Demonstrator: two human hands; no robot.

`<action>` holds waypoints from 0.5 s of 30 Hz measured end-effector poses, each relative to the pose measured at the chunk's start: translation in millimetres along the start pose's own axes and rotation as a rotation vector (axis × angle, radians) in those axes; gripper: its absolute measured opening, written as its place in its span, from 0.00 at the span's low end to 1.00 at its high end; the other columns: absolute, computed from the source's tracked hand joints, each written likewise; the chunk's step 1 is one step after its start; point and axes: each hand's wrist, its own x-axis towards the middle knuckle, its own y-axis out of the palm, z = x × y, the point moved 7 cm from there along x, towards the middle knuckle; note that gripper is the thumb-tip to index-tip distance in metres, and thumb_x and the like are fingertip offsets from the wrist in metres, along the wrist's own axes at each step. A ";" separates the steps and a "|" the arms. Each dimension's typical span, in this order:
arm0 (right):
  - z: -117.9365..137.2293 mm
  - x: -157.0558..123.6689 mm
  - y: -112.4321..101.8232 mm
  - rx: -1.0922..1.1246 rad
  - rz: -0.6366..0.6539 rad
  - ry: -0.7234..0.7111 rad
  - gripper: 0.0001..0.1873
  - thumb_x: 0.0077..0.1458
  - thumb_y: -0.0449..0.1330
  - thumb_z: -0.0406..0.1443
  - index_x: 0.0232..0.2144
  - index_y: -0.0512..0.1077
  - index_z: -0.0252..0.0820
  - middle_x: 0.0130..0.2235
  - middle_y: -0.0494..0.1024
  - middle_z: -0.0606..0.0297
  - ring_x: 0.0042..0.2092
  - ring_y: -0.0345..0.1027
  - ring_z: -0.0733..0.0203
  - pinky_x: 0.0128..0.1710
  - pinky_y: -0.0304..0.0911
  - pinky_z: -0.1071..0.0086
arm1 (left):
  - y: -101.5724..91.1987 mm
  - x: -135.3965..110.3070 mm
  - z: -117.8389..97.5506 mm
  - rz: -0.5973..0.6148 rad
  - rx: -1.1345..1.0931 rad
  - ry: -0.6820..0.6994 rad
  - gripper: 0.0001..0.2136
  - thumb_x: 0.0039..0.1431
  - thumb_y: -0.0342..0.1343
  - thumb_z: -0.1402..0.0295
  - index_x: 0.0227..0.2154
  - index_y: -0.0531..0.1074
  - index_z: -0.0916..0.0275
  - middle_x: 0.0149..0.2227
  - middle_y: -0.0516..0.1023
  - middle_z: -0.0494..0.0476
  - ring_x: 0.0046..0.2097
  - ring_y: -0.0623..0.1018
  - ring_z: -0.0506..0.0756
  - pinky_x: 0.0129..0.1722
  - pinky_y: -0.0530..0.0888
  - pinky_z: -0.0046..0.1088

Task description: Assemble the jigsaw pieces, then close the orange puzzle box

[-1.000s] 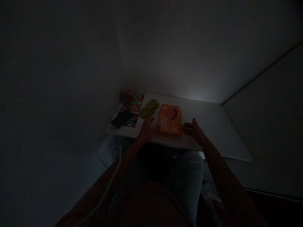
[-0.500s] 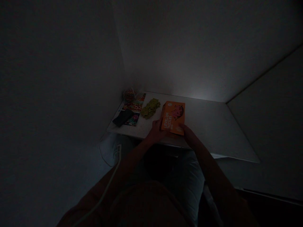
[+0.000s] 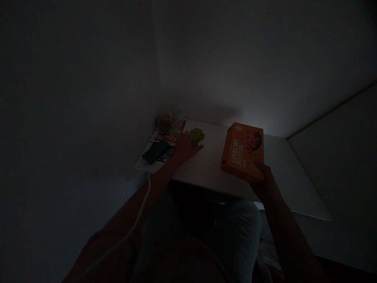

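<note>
My right hand (image 3: 263,181) grips an orange puzzle box (image 3: 246,149) by its lower right corner, thumb on the front face. The box reads "LEVEL UP! PUZZLES" and is held tilted above the table. My left hand (image 3: 185,147) lies with fingers spread over the near part of a pile of yellow-green puzzle pieces (image 3: 197,135). The palm hides some of that pile. Just left of this hand are a colourful printed sheet (image 3: 167,136) and a dark flat object (image 3: 156,151) resting on it.
A white table (image 3: 206,169) stands against the walls in a dim corner. At its back left sits a bundle (image 3: 165,121) of reddish, patterned stuff, too dark to name. A pale cable (image 3: 141,216) runs along my left arm.
My left hand has let go of the box and moved left onto the yellow-green pieces. My right hand has lifted the box and carried it to the right.
</note>
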 end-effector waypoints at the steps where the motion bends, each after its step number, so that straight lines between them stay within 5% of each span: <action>1: 0.6 -1.9 -5.0 -0.012 -0.025 -0.006 0.21 0.56 0.73 0.58 0.48 0.84 0.61 0.59 0.92 0.65 0.71 0.81 0.30 0.64 0.88 0.36 | 5.3 11.7 5.4 0.035 0.058 0.009 0.52 0.75 0.65 0.37 0.87 0.58 0.68 0.88 0.51 0.78 0.89 0.52 0.79 0.88 0.50 0.62; 4: -5.2 -8.7 -21.9 -0.038 -0.070 0.000 0.20 0.52 0.76 0.58 0.44 0.83 0.64 0.55 0.93 0.66 0.69 0.82 0.28 0.64 0.87 0.31 | 22.2 36.2 15.9 0.082 0.138 0.050 0.55 0.73 0.66 0.36 0.89 0.54 0.66 0.89 0.46 0.76 0.90 0.47 0.77 0.89 0.44 0.61; 8: -16.0 -21.2 -46.9 -0.111 -0.129 0.049 0.20 0.50 0.80 0.57 0.44 0.84 0.70 0.54 0.93 0.65 0.66 0.85 0.26 0.63 0.85 0.29 | 43.0 52.5 19.1 0.156 0.041 0.043 0.51 0.73 0.67 0.39 0.87 0.59 0.62 0.87 0.56 0.76 0.87 0.57 0.79 0.86 0.56 0.60; 11: -19.2 -28.8 -56.3 -0.127 -0.127 0.097 0.23 0.50 0.79 0.57 0.48 0.85 0.68 0.57 0.92 0.63 0.65 0.84 0.24 0.61 0.86 0.27 | 62.3 55.3 -1.4 0.197 -0.032 0.117 0.48 0.72 0.69 0.44 0.85 0.64 0.64 0.85 0.61 0.77 0.86 0.60 0.79 0.86 0.56 0.58; 15: -10.7 -32.4 -57.8 -0.152 -0.130 0.098 0.20 0.50 0.78 0.54 0.47 0.84 0.70 0.57 0.92 0.64 0.67 0.84 0.25 0.56 0.89 0.32 | 106.9 46.1 -55.3 0.246 -0.093 0.196 0.49 0.72 0.70 0.45 0.85 0.63 0.67 0.86 0.59 0.80 0.87 0.55 0.80 0.88 0.50 0.61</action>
